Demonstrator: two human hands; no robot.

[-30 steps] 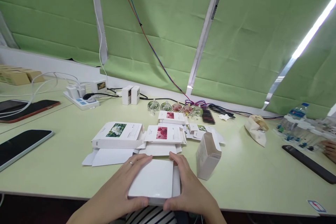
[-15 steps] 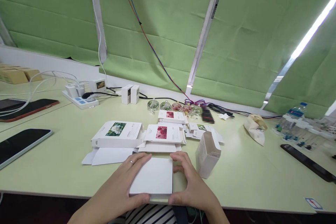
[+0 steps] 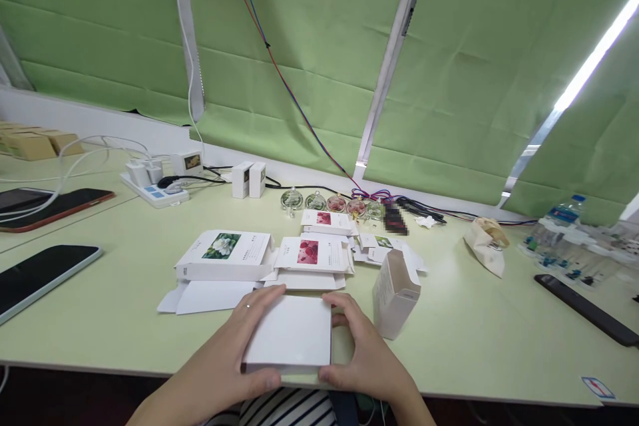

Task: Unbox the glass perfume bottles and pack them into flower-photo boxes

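Note:
A plain white cardboard box [image 3: 290, 331] is at the table's front edge, its blank face up. Around its left side curves my left hand [image 3: 239, 353], fingers along the far edge and thumb at the near edge. At the opposite end, my right hand [image 3: 357, 346] touches the right corners with fingertips and thumb, leaving a gap at the palm. Just beyond lie partly unfolded cartons, one with a white flower picture [image 3: 224, 254] and one with a red picture [image 3: 314, 254]. An upright open-topped carton [image 3: 396, 294] stands right of my right hand.
Several round glass pendants [image 3: 315, 201] sit behind the cartons, near cables and two small white boxes [image 3: 248, 180]. Phones [image 3: 44, 276] and a power strip [image 3: 154, 193] are at left. A cloth pouch [image 3: 485, 246], a bottle [image 3: 566, 210] and a black phone [image 3: 585, 309] are at right.
The white box has shifted very slightly and appears a little higher at its far edge. Both hands still hold its sides, with the thumbs moved slightly left.

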